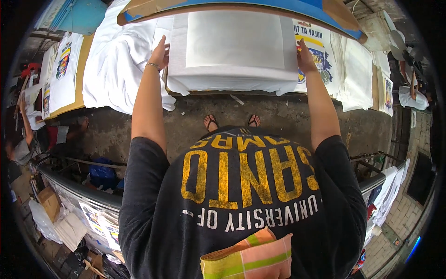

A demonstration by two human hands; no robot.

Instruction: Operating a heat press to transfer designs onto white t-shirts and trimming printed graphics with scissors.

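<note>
Head view: one frame.
Left hand [160, 55]: resting flat, fingers together, against the left edge of the white shirt [232, 51].
Right hand [305, 56]: gripping the shirt's right edge; exact finger hold unclear.
Shirt: lying spread on the counter [367, 79], under the blue frame [241, 8].

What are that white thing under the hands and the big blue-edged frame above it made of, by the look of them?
The white garment under the left hand and right hand looks like soft matte cloth: it drapes and folds over the board's edge. The blue-edged frame looks like wood or board, with brown tape-like patches at its corners; I cannot tell for sure.
</note>
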